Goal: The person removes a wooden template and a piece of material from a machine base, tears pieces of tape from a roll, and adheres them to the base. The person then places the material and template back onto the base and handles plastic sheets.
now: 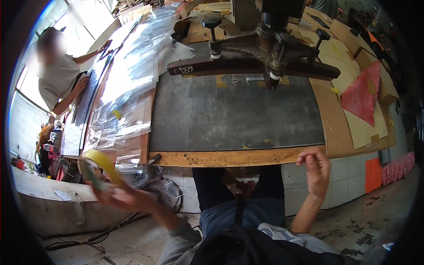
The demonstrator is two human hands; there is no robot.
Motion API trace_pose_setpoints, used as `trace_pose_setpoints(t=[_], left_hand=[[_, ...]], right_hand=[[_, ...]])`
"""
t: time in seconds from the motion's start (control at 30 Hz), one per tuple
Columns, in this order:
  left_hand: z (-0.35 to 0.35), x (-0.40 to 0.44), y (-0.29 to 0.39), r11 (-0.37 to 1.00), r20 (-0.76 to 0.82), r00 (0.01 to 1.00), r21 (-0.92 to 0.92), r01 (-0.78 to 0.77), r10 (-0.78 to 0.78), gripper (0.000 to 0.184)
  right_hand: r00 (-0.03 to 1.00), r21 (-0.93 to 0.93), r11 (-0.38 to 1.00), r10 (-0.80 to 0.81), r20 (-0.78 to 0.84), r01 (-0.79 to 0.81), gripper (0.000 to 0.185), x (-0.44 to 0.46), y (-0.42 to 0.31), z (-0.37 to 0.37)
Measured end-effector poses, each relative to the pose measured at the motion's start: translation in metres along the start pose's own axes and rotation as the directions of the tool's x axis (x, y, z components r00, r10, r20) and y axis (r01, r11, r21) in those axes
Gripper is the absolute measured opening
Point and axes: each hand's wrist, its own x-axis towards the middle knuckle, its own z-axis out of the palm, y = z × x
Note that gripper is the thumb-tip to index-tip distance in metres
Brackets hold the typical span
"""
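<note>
My left hand [121, 198], smeared by motion, grips a roll of yellow tape [105, 162] off the left front corner of the table. My right hand [317, 173] is raised by the right end of the wooden front edge [229, 157]. Its fingertips are pinched together, and anything between them is too small to name. Behind that edge lies a dark, scuffed flat board [234, 115] with bits of yellow tape along its far and near sides.
A metal press head [269, 51] with a cross bar and knobs hangs over the board's far side. Clear plastic sheets [128, 84] cover the left side. A red triangular piece [363, 97] lies right. Another person [59, 70] works at far left.
</note>
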Motion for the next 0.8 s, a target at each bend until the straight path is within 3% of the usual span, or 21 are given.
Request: trace_pose_setpoints(t=[0.03,0.07,0.1,0.13,0.17,0.2,0.23,0.3,0.33,0.43,0.5,0.53,0.63,0.73,0.8], left_hand=[[-0.001,-0.026,0.039,0.981,0.121,0.987,0.153,-0.121,0.103,0.027],[0.002,-0.052,0.075,0.995,0.182,0.979,-0.065,-0.076,0.087,0.024],[0.006,-0.076,0.109,0.904,0.28,0.96,-0.416,0.101,0.022,0.022],[0.008,-0.091,0.134,0.735,0.376,0.926,-0.627,0.257,-0.003,0.021],[0.008,-0.104,0.152,0.616,0.469,0.883,-0.698,0.364,0.009,0.022],[0.003,-0.112,0.168,0.617,0.591,0.806,-0.632,0.469,-0.008,0.017],[-0.001,-0.112,0.17,0.649,0.668,0.738,-0.605,0.46,0.1,0.02],[0.004,-0.095,0.178,0.711,0.639,0.754,-0.6,0.367,0.15,0.022],[0.004,-0.088,0.178,0.704,0.661,0.722,-0.61,0.362,0.201,0.022],[0.003,-0.08,0.174,0.646,0.697,0.639,-0.657,0.387,0.325,0.023],[0.0,-0.084,0.173,0.551,0.693,0.62,-0.699,0.455,0.367,0.023],[0.002,-0.087,0.173,0.541,0.631,0.672,-0.746,0.388,0.388,0.026],[-0.004,-0.083,0.171,0.58,0.654,0.627,-0.727,0.367,0.423,0.025],[-0.002,-0.084,0.171,0.588,0.651,0.642,-0.723,0.363,0.405,0.024],[-0.002,-0.083,0.171,0.61,0.654,0.638,-0.714,0.344,0.406,0.024]], right_hand=[[0.998,-0.039,0.999,-0.023,0.054,0.025,0.021,-0.001,-0.003,0.012],[0.996,-0.038,0.998,-0.04,0.075,0.043,0.02,-0.004,-0.006,0.026],[0.994,-0.039,0.997,-0.056,0.097,0.06,0.02,-0.007,-0.008,0.038],[0.989,-0.063,0.991,-0.115,0.093,0.121,0.021,-0.008,-0.011,0.05],[0.981,-0.086,0.98,-0.172,0.089,0.179,0.023,-0.01,-0.014,0.06],[0.97,-0.111,0.966,-0.226,0.085,0.235,0.026,-0.012,-0.016,0.062],[0.96,-0.178,0.946,-0.252,0.123,0.271,0.028,-0.016,-0.015,0.059],[0.931,-0.297,0.886,-0.307,0.199,0.356,0.032,-0.022,-0.01,0.053],[0.957,-0.253,0.925,-0.254,0.14,0.282,0.031,-0.028,-0.007,0.053],[0.939,-0.294,0.896,-0.343,0.022,0.334,0.028,-0.03,-0.005,0.058],[0.94,-0.158,0.936,-0.33,-0.09,0.314,0.026,-0.031,-0.006,0.068],[0.937,-0.088,0.947,-0.319,-0.142,0.309,0.025,-0.031,-0.008,0.071],[0.952,-0.099,0.95,-0.301,-0.052,0.295,0.028,-0.028,-0.019,0.068],[0.888,-0.385,0.801,-0.416,0.195,0.459,0.03,-0.022,-0.025,0.062],[0.881,-0.424,0.774,-0.435,0.184,0.471,0.03,-0.023,-0.022,0.062]])
